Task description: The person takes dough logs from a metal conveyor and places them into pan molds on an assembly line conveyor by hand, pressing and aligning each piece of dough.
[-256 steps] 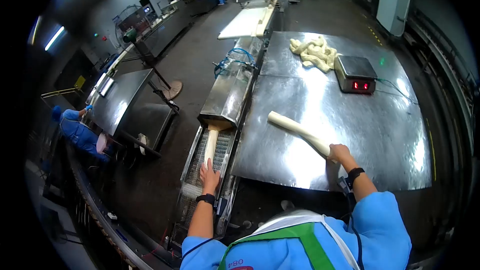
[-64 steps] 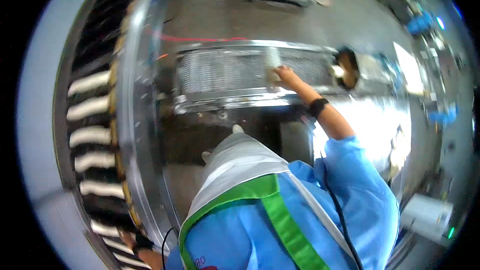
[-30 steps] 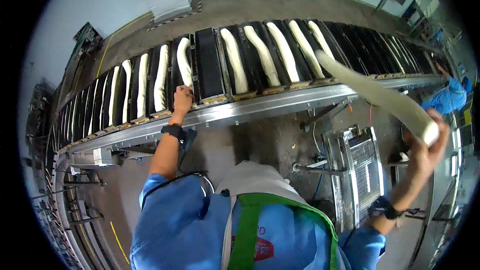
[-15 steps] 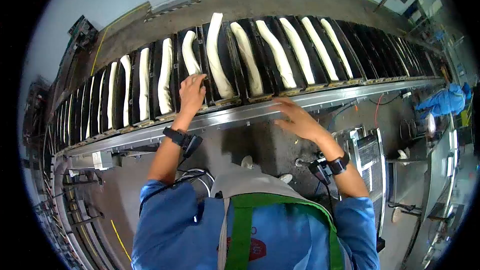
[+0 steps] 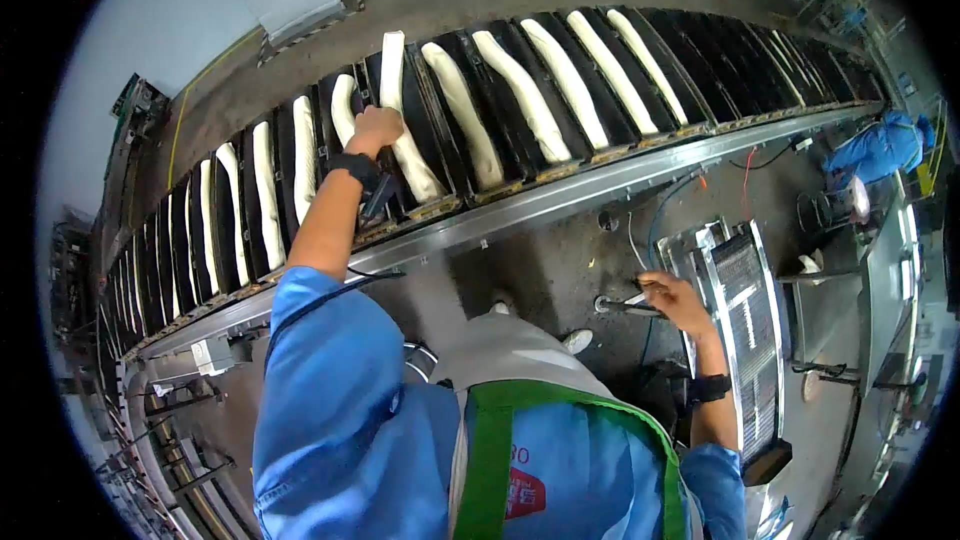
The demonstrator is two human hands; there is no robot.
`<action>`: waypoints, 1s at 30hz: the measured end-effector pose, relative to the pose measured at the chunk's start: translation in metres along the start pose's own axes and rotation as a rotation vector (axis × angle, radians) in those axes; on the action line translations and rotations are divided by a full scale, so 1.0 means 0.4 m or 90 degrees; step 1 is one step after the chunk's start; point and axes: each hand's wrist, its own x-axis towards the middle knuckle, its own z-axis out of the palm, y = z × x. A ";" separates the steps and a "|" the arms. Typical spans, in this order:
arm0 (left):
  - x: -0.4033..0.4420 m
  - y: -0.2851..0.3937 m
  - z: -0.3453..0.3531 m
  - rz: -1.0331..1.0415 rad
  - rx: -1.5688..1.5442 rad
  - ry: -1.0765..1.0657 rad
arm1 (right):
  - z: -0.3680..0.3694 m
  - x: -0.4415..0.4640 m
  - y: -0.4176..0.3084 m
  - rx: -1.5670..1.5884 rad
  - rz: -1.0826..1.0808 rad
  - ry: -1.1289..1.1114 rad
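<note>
Since half a second earlier, the person's left hand (image 5: 376, 130) had slid farther up the long, pale, cream-coloured dough strip (image 5: 416, 176), and the right hand (image 5: 677, 302) had drawn back from the steel rail (image 5: 520, 212) at the near side of the line. That strip lay lengthwise in a black, narrow, rectangular tray (image 5: 424, 125), its far end jutting past the tray's far edge and its near end just short of the near one. Fingers bent, the left hand covered the strip's middle; I could not tell whether it gripped the dough or only pressed on it, since its back hid the fingertips. Just left of it lay a shorter-looking, pale dough strip with a curved top (image 5: 343, 105), and to the right a straighter, cream dough strip (image 5: 463, 115) sat in the next tray. Well apart from the dough, the right hand hung half open, fingers loosely curled, near a silver metal mesh conveyor (image 5: 748, 310). Farther right, a co-worker in blue clothing (image 5: 880, 150) was bent beside the line.
</note>
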 end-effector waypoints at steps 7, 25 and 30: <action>-0.044 -0.016 0.022 0.119 -0.038 0.004 | -0.040 -0.059 0.149 0.138 0.038 0.090; 0.139 -0.064 0.019 -0.047 -0.356 -0.123 | -0.256 -0.474 0.534 -0.368 0.368 0.453; 0.077 0.008 0.051 -0.248 -0.483 -0.075 | -0.264 -0.644 0.651 -0.407 0.741 0.411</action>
